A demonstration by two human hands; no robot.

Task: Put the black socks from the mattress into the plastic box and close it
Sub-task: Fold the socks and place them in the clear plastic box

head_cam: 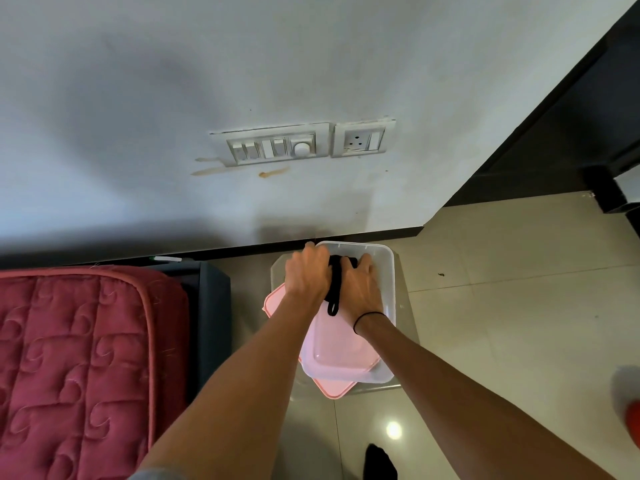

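Note:
A clear plastic box stands on the tiled floor against the wall. Under it lies its pink lid, sticking out at the left and front. Black socks hang into the box, a loop of fabric dangling toward me. My left hand and my right hand both grip the socks inside the box, one on each side. The red quilted mattress lies at the left.
A white wall with a switch panel and a socket rises behind the box. A dark door frame stands at the right. A dark bed base borders the mattress. A black object lies at the bottom edge.

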